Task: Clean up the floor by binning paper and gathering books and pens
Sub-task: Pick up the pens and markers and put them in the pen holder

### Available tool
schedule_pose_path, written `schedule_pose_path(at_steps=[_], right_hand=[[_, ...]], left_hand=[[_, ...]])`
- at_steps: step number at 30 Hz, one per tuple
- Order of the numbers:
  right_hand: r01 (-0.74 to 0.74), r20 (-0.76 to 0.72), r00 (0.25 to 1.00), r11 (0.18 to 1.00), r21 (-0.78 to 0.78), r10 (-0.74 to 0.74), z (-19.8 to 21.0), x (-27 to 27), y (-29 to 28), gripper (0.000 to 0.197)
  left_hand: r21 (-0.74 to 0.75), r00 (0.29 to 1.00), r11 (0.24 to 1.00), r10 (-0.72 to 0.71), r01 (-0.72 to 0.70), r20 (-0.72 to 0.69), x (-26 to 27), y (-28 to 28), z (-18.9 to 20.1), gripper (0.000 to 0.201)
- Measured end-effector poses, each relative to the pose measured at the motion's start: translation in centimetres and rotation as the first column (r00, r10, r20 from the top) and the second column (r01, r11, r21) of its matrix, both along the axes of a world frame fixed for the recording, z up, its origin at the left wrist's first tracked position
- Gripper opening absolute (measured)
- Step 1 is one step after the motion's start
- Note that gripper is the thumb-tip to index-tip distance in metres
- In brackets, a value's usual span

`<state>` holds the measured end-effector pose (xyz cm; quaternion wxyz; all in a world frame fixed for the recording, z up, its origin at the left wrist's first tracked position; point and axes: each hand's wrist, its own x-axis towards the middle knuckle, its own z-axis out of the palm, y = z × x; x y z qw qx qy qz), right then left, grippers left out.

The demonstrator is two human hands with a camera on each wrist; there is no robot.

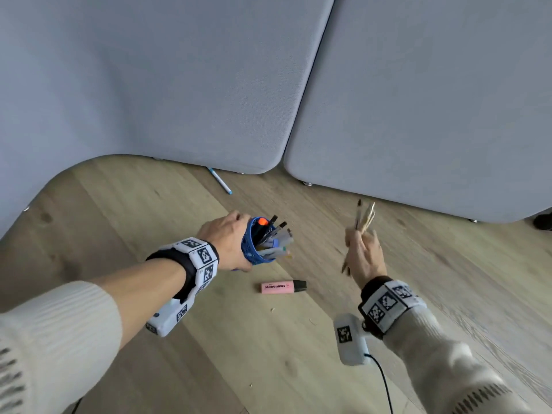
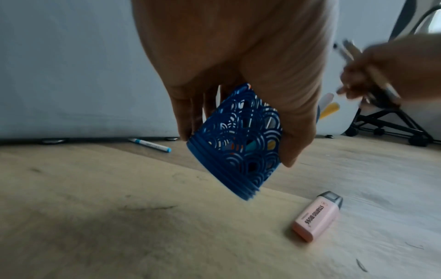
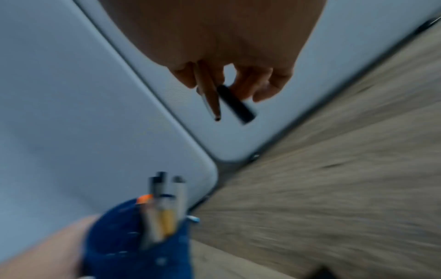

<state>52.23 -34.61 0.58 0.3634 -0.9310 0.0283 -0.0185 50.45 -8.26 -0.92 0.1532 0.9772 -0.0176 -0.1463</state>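
My left hand (image 1: 227, 237) (image 2: 250, 79) grips a blue lattice pen cup (image 1: 254, 245) (image 2: 236, 143) (image 3: 133, 243), lifted off the floor and tilted to the right, with several pens and markers sticking out of it. To its right, my right hand (image 1: 363, 252) (image 3: 229, 62) holds a small bundle of pens and pencils (image 1: 364, 218) (image 3: 229, 102) upright above the floor. A pink highlighter (image 1: 282, 287) (image 2: 316, 219) lies on the wooden floor between the hands. A blue-tipped white pen (image 1: 220, 180) (image 2: 150, 145) lies by the panel's foot.
Two grey fabric panels (image 1: 179, 85) (image 1: 433, 100) stand on small feet along the far side. An office chair base (image 2: 391, 124) shows at the right. A black cable (image 1: 383, 380) trails from my right wrist camera. Small scraps dot the wooden floor (image 1: 268, 354).
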Motion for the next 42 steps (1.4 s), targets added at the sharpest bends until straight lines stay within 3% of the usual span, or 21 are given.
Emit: schedule_pose_path(at_steps=[2, 5, 8, 10, 13, 16, 18, 19, 21, 22, 25, 26, 29, 32, 35, 39, 42], right_hand=[[-0.061, 0.119, 0.992, 0.989, 0.132, 0.045, 2.9, 0.0, 2.8, 0.033], [-0.137, 0.136, 0.986, 0.947, 0.292, 0.101, 4.7, -0.5, 6.7, 0.024], [-0.171, 0.026, 0.985, 0.979, 0.113, 0.169, 4.5, -0.8, 9.2, 0.024], [-0.123, -0.031, 0.992, 0.992, 0.016, 0.124, 4.8, -0.7, 10.0, 0.028], [-0.031, 0.204, 0.978, 0.996, -0.084, 0.048, 6.8, 0.5, 10.0, 0.054], [0.017, 0.381, 0.924, 0.994, -0.107, 0.025, 7.2, 1.3, 9.0, 0.038], [-0.091, 0.269, 0.949, 0.958, -0.273, 0.167, 4.8, 0.9, 8.1, 0.025], [-0.226, 0.108, 0.95, 0.886, -0.405, 0.292, 3.0, 0.6, 8.0, 0.023], [-0.539, -0.271, 0.839, 0.652, -0.533, 0.472, -1.1, -0.4, 8.0, 0.03], [-0.625, -0.368, 0.78, 0.587, -0.515, 0.507, -2.6, -0.9, 8.2, 0.035], [-0.664, -0.359, 0.746, 0.667, -0.337, 0.561, -5.1, -0.9, 9.5, 0.042], [-0.69, -0.381, 0.719, 0.659, -0.299, 0.581, -5.5, -0.7, 10.3, 0.044], [-0.773, -0.453, 0.629, 0.567, -0.282, 0.632, -6.3, -0.3, 11.6, 0.054], [-0.801, -0.43, 0.597, 0.533, -0.273, 0.677, -6.7, 0.0, 12.2, 0.057], [-0.781, -0.342, 0.624, 0.567, -0.261, 0.703, -6.4, 0.4, 11.6, 0.05], [-0.651, -0.229, 0.749, 0.628, -0.426, 0.621, -5.7, 0.7, 8.8, 0.02], [-0.717, -0.439, 0.695, 0.506, -0.48, 0.569, -6.6, 0.4, 6.1, 0.052]], left_hand=[[0.008, 0.999, 0.999, -0.041, 0.041, -0.014, 0.1, -0.4, 0.9, 0.074], [0.033, 0.991, 0.99, -0.135, 0.135, -0.024, 0.3, -1.4, 2.4, 0.059], [-0.014, 0.987, 0.987, -0.162, 0.162, 0.021, 0.8, -2.2, 4.2, 0.042], [-0.073, 0.989, 0.988, -0.135, 0.14, 0.067, 1.2, -2.2, 5.3, 0.044], [-0.138, 0.989, 0.982, -0.114, 0.127, 0.096, 2.1, -1.6, 5.9, 0.05], [-0.196, 0.995, 0.978, -0.061, 0.077, 0.083, 2.9, -0.2, 5.0, 0.059], [-0.188, 0.997, 0.982, -0.02, 0.033, 0.074, 2.9, 1.0, 3.9, 0.065], [-0.16, 0.997, 0.987, -0.012, 0.023, 0.072, 2.9, 1.8, 3.1, 0.067], [-0.101, 0.997, 0.995, -0.014, 0.021, 0.07, 2.4, 3.3, 1.4, 0.064], [-0.108, 0.998, 0.994, -0.009, 0.016, 0.064, 2.1, 4.0, 0.5, 0.059], [-0.264, 0.997, 0.964, 0.052, -0.037, 0.051, 1.4, 5.8, -1.5, 0.035], [-0.31, 0.996, 0.949, 0.078, -0.062, 0.04, 1.0, 6.2, -1.9, 0.037], [-0.325, 0.999, 0.944, 0.048, -0.051, -0.017, 0.3, 6.5, -2.3, 0.072], [-0.179, 0.991, 0.984, -0.041, 0.018, -0.125, -1.0, 6.3, -2.6, 0.098], [-0.072, 0.976, 0.995, -0.08, 0.067, -0.202, -1.9, 5.4, -3.8, 0.101], [-0.08, 0.978, 0.996, 0.028, -0.046, -0.208, -1.8, 4.2, -4.6, 0.084], [-0.218, 0.988, 0.969, 0.09, -0.115, -0.123, -1.6, 4.0, -4.8, 0.09]])
